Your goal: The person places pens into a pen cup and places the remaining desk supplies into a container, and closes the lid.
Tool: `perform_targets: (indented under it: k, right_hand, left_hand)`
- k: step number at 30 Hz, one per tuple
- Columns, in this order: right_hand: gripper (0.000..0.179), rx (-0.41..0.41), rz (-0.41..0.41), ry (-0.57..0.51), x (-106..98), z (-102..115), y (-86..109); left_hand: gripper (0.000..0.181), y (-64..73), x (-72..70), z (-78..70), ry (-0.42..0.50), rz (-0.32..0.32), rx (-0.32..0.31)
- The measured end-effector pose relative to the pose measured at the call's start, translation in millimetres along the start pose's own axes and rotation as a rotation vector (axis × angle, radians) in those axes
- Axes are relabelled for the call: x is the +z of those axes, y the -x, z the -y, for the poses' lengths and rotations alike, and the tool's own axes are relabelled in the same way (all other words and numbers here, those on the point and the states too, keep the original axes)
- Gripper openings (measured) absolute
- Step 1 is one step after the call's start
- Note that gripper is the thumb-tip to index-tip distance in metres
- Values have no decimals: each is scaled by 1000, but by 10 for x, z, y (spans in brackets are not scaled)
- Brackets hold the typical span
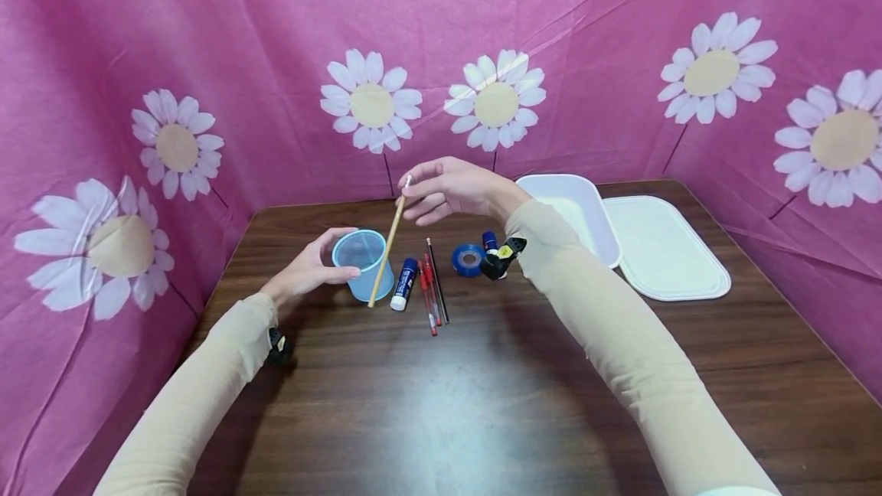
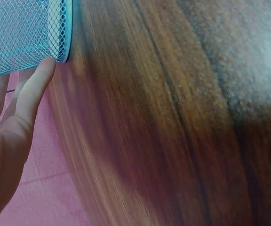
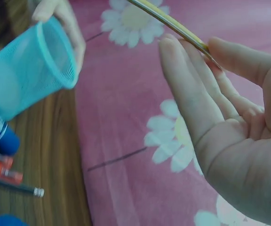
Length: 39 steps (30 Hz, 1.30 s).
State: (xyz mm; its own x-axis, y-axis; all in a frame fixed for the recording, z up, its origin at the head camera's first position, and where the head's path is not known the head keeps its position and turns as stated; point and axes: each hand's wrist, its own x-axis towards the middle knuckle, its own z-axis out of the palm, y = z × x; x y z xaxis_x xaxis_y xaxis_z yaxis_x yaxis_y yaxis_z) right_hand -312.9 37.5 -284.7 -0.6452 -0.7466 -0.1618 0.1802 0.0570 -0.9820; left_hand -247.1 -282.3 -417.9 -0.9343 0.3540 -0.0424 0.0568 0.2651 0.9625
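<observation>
My left hand (image 1: 310,270) holds a light-blue mesh pen cup (image 1: 361,287), thumb on the near side and fingers behind it. The cup stands at the left of the table with its mouth up. In the left wrist view, the thumb (image 2: 39,87) touches the cup's edge. My right hand (image 1: 455,186) pinches a yellow pencil (image 1: 388,247) by its upper end, between thumb and fingers. The pencil slants down in front of the cup's right side, as seen from the head. In the right wrist view, only part of the pencil (image 3: 173,23) shows.
Right of the cup lie a blue and white glue stick (image 1: 405,284), red pens (image 1: 429,293) and a black pencil (image 1: 438,285). Beyond them are a blue tape roll (image 1: 458,260) and a blue-capped item (image 1: 490,240), partly hidden. A white tray (image 1: 602,232) and white lid (image 1: 668,247) lie right.
</observation>
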Motion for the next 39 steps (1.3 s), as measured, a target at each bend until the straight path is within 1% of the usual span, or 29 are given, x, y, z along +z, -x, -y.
perform_targets:
  k: [3,5,7,9,13,18,20,27,35,39]
  right_hand:
    - [20,-93,-17,-27,44,62,18]
    - [26,-135,-28,-33,74,93,21]
    - [28,-163,-45,-31,102,117,19]
    - [29,-179,-63,-36,125,128,10]
    - [23,-197,-100,-48,148,117,-28]
    - [34,-222,-137,-23,155,60,-88]
    - [35,-224,-151,8,164,14,-118]
    - [20,-191,-159,78,239,-195,-243]
    - [24,-176,-155,142,348,-337,-401]
    - [25,-147,-151,139,403,-384,-469]
  left_hand:
    - [79,6,2,-12,4,2,7]
    - [79,5,-4,-10,-7,1,14]
    - [79,-1,-11,-3,-24,-4,16]
    - [79,-10,-16,4,-31,-5,13]
    - [79,-18,-21,15,-52,-11,-3]
    - [78,-12,-30,18,-51,-10,-5]
    - [77,-11,-26,15,-40,-9,0]
    - [78,-24,-6,29,-41,-16,17]
    - [76,-16,-19,46,-90,-18,33]
    - [76,-7,-26,46,-105,-16,33]
